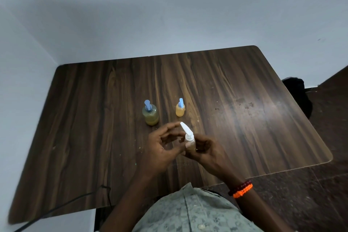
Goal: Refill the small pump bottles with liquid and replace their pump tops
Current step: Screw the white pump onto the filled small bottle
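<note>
A small clear bottle (190, 145) with yellowish liquid and a white pump top (185, 129) is held above the table, in front of me. My right hand (204, 151) grips the bottle's body from the right. My left hand (162, 147) is just left of it, fingers curled and apart around the pump's neck; whether they touch it is unclear. Two more bottles stand upright on the table beyond: a wider greenish-yellow bottle (150, 115) with a blue pump and a small orange bottle (180, 109) with a blue pump.
The dark wooden table (244, 118) reaches to grey walls at the back and left. A black cable (75, 198) crosses its near left edge. A dark object (299, 94) sits on the floor past the right edge.
</note>
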`<state>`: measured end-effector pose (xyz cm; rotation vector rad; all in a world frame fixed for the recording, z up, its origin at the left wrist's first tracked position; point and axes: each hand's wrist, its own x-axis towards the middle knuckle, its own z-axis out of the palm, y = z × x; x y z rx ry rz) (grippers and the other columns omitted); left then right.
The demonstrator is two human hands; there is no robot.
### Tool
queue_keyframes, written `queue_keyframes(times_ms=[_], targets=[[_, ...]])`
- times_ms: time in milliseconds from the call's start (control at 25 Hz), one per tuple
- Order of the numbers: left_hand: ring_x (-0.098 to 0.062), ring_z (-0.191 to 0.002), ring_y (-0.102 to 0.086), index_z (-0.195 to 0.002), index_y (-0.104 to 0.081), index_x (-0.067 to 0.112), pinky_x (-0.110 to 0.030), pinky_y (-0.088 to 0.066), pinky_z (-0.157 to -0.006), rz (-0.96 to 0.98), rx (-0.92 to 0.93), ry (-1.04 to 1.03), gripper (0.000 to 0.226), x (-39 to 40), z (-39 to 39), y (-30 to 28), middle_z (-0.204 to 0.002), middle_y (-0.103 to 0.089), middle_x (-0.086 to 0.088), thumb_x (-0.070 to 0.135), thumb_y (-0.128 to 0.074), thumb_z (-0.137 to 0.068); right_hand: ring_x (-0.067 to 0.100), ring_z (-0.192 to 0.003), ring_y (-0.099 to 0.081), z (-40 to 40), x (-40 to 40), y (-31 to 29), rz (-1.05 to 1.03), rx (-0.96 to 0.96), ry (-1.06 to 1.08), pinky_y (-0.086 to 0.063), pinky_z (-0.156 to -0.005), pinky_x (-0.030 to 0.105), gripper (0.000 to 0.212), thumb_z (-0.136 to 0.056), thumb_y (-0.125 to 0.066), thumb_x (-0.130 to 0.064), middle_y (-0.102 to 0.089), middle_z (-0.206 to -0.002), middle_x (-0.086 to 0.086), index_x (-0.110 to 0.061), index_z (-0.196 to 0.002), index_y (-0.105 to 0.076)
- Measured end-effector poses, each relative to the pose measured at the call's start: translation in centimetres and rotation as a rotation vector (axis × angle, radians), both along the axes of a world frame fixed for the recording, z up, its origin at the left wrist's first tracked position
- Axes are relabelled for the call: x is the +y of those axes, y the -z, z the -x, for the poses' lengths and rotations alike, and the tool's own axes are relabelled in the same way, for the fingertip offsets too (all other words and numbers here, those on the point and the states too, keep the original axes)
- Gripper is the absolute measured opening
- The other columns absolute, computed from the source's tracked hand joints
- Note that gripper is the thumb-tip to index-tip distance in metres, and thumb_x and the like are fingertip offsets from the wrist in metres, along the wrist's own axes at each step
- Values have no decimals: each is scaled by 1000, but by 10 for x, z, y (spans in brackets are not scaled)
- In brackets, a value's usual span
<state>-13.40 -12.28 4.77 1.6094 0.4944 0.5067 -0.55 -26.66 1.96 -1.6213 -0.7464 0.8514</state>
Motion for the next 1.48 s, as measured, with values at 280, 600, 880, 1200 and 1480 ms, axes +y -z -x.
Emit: queue_keyframes(times_ms=[280,600,880,1200,1480], targets=[[-11,-110,-76,-117,-78,18,-47,-62,-99,-98,73,24,33,-7,-7,2,-111,-81,8,20,-85,-85,23,-104,-79,2,-1,2,-3,0,-8,-66,-91,43,36,-89,-80,0,-81,-113,9,-8,-124,-75],[-11,-105,-76,-111,-77,23,-39,-62,-95,-165,77,-45,41,-15,-8,-2,-106,-80,11,39,-90,-75,24,-107,-77,1,-2,0,-8,-37,-2,-65,-91,50,31,-91,-79,0,-80,-115,9,-5,-121,-76],[-6,-107,-74,-116,-76,43,-38,-62,-93,-224,115,137,29,-2,-9,-3,-110,-79,19,37,-78,-88,26,-103,-79,2,-4,3,-20,0,2,-65,-91,52,32,-90,-79,2,-81,-110,12,-3,-121,-76],[-2,-94,-74,-97,-75,32,-34,-64,-86,-300,167,-152,33,-16,-15,-9,-96,-78,13,48,-89,-72,22,-101,-78,1,0,-2,-26,-90,29,-66,-87,43,28,-92,-80,-5,-82,-110,5,-10,-119,-78],[-9,-98,-74,-105,-81,20,-41,-63,-91,-207,149,45,18,-9,-19,-9,-102,-78,7,15,-83,-87,25,-102,-79,0,-1,-2,-26,-47,24,-65,-90,51,30,-94,-76,-2,-81,-110,9,-12,-122,-76]])
